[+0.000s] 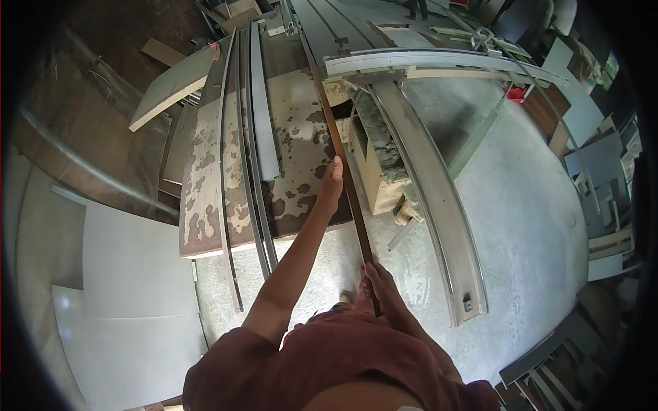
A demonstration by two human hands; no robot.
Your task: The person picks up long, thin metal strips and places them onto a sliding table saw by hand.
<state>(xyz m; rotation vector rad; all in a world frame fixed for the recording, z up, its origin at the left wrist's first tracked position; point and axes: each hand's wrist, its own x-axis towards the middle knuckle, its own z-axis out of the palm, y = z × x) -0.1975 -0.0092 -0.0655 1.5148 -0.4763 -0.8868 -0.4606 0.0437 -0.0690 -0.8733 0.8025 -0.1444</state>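
A long, narrow brown strip (356, 214) runs from the machine bed at the top down toward my body. My left hand (332, 183) is closed on it partway along, thumb on top. Nearer my body, my right hand (384, 286) grips the strip close to its lower end. Left of the strip is a worn table (205, 140) with a peeling, blotchy top. Several long thin metal strips (223, 164) and a pale flat strip (263, 116) lie on it, some extending past its near edge.
To the right, a long metal rail (435, 192) juts toward me above the floor. A white crossbar (439, 63) spans the machine bed (329, 27). Large pale boards (137, 253) lie at left; more panels (603, 171) stand at far right. A person's legs (417, 8) show at the top.
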